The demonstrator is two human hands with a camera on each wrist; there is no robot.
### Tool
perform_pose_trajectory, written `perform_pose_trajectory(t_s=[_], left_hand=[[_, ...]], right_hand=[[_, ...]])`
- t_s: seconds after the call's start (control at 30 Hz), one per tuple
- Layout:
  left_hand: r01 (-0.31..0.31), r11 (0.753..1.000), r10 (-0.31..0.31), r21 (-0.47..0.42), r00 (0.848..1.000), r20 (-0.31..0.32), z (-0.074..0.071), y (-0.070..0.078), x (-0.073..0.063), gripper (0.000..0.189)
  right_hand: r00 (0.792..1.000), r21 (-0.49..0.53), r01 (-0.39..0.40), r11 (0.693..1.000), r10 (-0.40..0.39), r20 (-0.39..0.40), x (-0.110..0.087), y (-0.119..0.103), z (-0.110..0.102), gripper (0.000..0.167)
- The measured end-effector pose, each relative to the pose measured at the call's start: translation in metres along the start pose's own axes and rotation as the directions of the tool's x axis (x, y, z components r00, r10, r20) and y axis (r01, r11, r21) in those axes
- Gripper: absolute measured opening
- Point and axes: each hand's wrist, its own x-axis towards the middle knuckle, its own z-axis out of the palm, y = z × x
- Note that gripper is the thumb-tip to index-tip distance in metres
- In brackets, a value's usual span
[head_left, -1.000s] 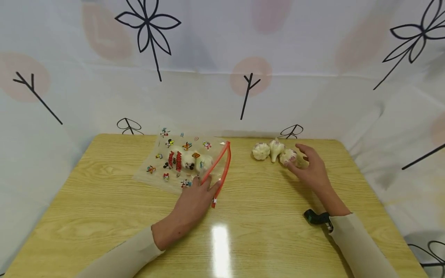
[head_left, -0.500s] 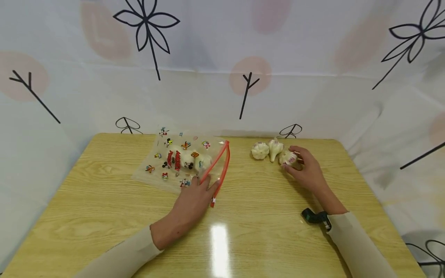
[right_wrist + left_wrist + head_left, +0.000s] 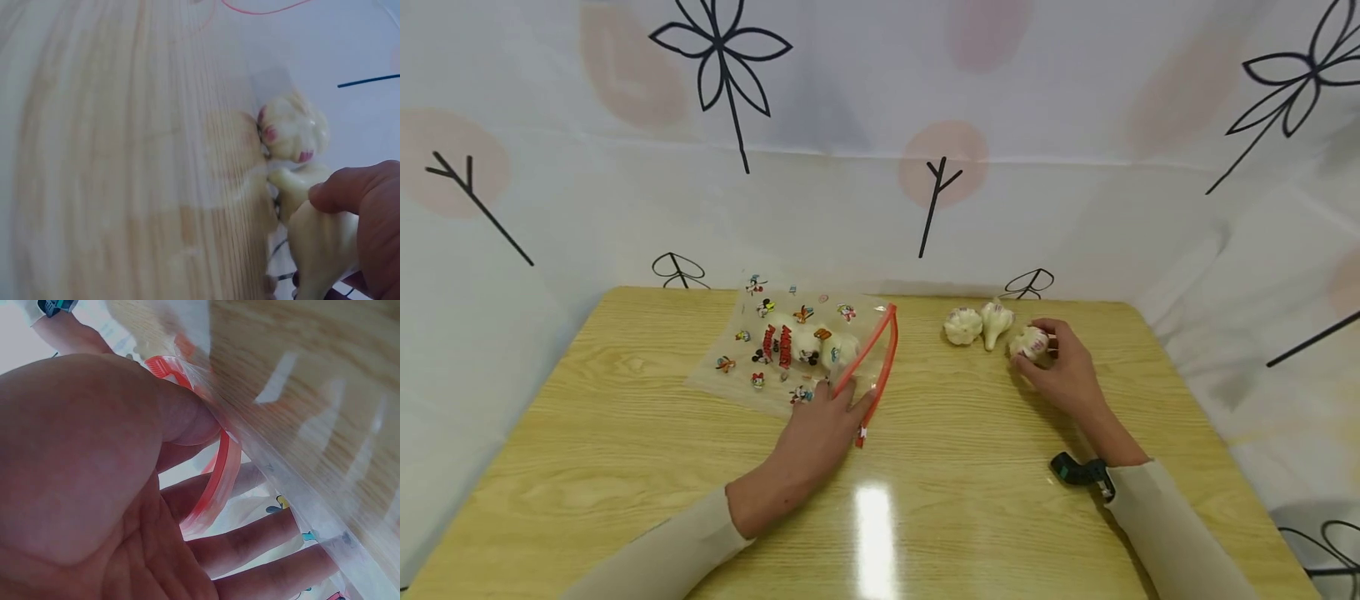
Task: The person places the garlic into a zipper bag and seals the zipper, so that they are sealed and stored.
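Observation:
A clear zip bag (image 3: 741,354) printed with cartoon figures lies at the left, its red zip edge (image 3: 887,367) parted. Several pale, rounded things, probably garlic bulbs, show through the plastic. My left hand (image 3: 820,437) holds the near side of the bag's mouth; in the left wrist view its thumb (image 3: 194,419) is against the plastic by the red strip. At the right, my right hand (image 3: 1070,375) grips a garlic bulb (image 3: 1028,342) between thumb and fingers. Two more garlic bulbs, one round (image 3: 962,326) and one upside down (image 3: 997,323), sit just left of it.
A wooden table (image 3: 955,500) carries everything, with a light reflection near its front. Behind it hangs a patterned white cloth (image 3: 850,208). A dark camera mount (image 3: 1078,468) sticks out from the right wrist.
My right hand has closed its fingers around the rightmost garlic bulb and drawn it slightly right, away from the other two. My left hand and the bag have stayed put.

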Motion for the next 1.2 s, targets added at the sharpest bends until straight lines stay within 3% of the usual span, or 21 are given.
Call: perform_pose_trajectory(t_s=[0.2,0.5,0.7,0.93,1.2], left_hand=[[-0.007,1.000,0.007,0.012,1.000,-0.001,0.000,0.000,0.000,0.049],[-0.008,1.000,0.008,0.004,1.000,-0.008,0.000,-0.001,-0.001,0.049],[-0.006,1.000,0.006,0.004,1.000,-0.023,0.000,-0.001,-0.001,0.049],[-0.005,0.999,0.005,0.051,1.000,0.017,-0.002,0.000,0.000,0.050],[0.003,1.000,-0.003,0.004,1.000,0.027,-0.002,0.000,-0.001,0.049]], right_hand=[[0.997,0.021,0.019,1.000,-0.017,-0.069,0.002,-0.003,0.003,0.060],[0.994,0.054,0.015,0.998,-0.009,-0.113,0.001,-0.011,0.006,0.063],[0.992,0.081,0.037,0.996,-0.027,-0.120,0.002,-0.015,0.008,0.064],[0.989,0.051,0.059,0.997,-0.051,-0.139,0.002,-0.018,0.009,0.063],[0.985,0.046,0.118,0.992,-0.111,-0.129,-0.002,-0.025,0.014,0.063]])
